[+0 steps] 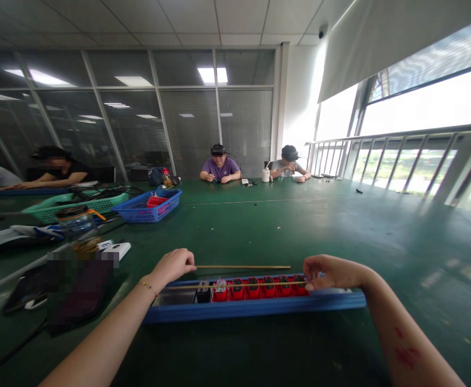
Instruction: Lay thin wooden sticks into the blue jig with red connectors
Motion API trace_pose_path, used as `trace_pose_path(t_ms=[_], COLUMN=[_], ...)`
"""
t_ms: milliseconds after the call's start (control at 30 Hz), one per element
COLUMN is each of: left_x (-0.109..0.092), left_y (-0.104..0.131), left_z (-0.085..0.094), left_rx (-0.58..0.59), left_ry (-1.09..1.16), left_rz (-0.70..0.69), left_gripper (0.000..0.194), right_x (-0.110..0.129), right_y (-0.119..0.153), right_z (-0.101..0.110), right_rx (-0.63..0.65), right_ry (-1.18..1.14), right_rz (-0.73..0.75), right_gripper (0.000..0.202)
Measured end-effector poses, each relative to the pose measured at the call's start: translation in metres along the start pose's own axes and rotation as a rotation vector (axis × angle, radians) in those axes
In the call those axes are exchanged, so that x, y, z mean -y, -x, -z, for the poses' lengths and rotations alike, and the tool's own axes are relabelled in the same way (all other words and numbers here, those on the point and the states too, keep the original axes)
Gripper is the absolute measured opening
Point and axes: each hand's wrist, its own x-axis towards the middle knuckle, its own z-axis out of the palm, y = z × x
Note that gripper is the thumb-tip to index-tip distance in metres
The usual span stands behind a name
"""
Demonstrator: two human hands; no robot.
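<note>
A long blue tray [255, 310] lies across the green table in front of me, holding a row of several red blocks [259, 287] and a dark one at its left. A thin brass-coloured rod [235, 285] lies along the top of the blocks. My right hand [330, 271] pinches this rod's right end at the tray's right side. A second thin rod [243, 266] lies on the table just behind the tray. My left hand [173, 264] is closed on that rod's left end, above the tray's left part.
A blue basket [150, 207] with a red box and a green basket [78, 207] with cables stand at the left. A blurred dark object [78, 285] and a jar [76, 223] sit near my left arm. Three people sit at the table's far side.
</note>
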Motion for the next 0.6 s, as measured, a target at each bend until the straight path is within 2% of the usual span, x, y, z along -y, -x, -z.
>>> trace_pose_path(t_ms=[133, 333, 467, 567, 600], left_x=[-0.002, -0.001, 0.001, 0.004, 0.005], left_y=[-0.013, -0.019, -0.018, -0.016, -0.016], left_z=[-0.009, -0.016, -0.015, -0.015, -0.015], left_rx=[0.033, 0.078, 0.102, 0.112, 0.116], left_ry=[-0.028, -0.035, -0.027, -0.023, -0.020], left_rz=[-0.054, -0.086, -0.093, -0.087, -0.083], left_gripper=[0.012, 0.013, 0.013, 0.012, 0.012], right_x=[0.005, 0.014, 0.005, -0.013, -0.019], right_y=[-0.003, -0.003, -0.002, 0.002, 0.004], right_z=[-0.003, 0.001, 0.009, 0.017, 0.019], right_rx=[0.024, -0.120, -0.374, -0.607, -0.650], right_ry=[-0.043, -0.044, -0.059, -0.108, -0.124], right_rz=[-0.008, 0.058, 0.066, 0.013, -0.002], right_gripper=[0.029, 0.035, 0.039, 0.042, 0.043])
